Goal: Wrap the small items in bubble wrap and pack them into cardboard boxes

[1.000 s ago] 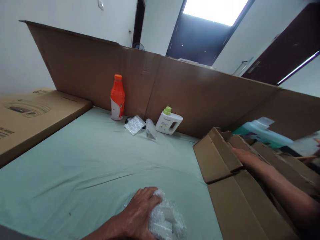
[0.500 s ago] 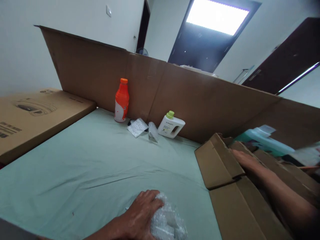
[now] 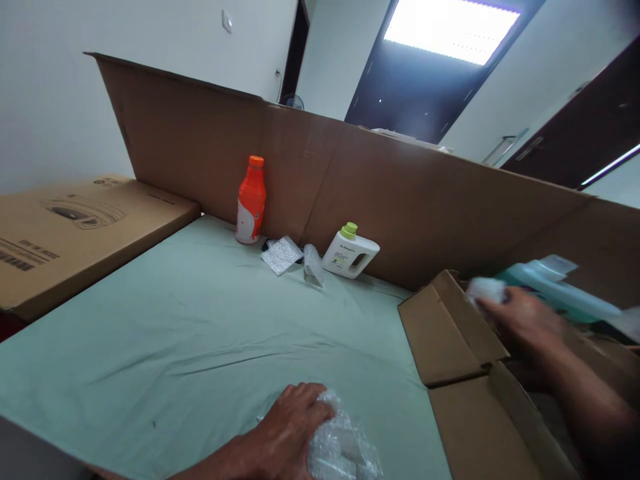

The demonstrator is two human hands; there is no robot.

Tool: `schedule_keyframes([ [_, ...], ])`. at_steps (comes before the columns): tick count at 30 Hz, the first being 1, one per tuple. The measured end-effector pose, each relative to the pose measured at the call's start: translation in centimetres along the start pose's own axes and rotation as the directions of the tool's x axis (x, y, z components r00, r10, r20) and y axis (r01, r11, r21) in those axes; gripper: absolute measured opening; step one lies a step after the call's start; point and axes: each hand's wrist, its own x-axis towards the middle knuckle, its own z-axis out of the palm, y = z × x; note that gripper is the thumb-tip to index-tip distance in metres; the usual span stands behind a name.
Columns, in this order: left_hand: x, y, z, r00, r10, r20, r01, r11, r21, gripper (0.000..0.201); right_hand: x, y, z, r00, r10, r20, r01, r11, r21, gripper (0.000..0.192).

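At the near edge of the green cloth, my left hand (image 3: 295, 427) is closed around a bundle of clear bubble wrap (image 3: 343, 443); what is inside the wrap cannot be made out. My right hand (image 3: 527, 317), smeared by motion, is above the open cardboard box (image 3: 453, 327) on the right. Its fingers grip a small whitish object (image 3: 486, 291), too blurred to name. Behind that hand, a bottle of teal liquid (image 3: 555, 283) lies tilted near the cardboard wall.
A red-orange bottle (image 3: 251, 200), flat bubble-wrapped pieces (image 3: 281, 255) and a white jug with a green cap (image 3: 351, 252) are along the brown cardboard wall (image 3: 390, 180). A large flat carton (image 3: 95, 233) lies at left on the green cloth (image 3: 210, 333).
My right hand has come up out of the cardboard box with a whitish object in its fingers. My left hand stays on the bubble wrap. The view has shifted slightly.
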Motion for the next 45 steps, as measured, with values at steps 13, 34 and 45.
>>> schedule_keyframes([
  [13,-0.2,-0.1,-14.2,0.682,-0.435,-0.588,0.108,0.855,-0.507,0.064,-11.8,-18.2,-4.6,0.816,-0.545,0.191,0.357,0.736,0.575,0.021],
  [34,11.8,-14.8,-17.6,0.804,-0.135,-0.579,0.413,0.827,0.381,0.073,-8.1,-28.6,16.5,0.935,-0.337,0.107,0.164,0.683,0.712,0.062],
  [45,12.2,-17.0,-17.7,0.674,-0.032,-0.738,0.375,0.876,0.304,0.055,-10.2,-27.7,18.4,0.965,-0.261,0.023,0.125,0.534,0.836,0.057],
])
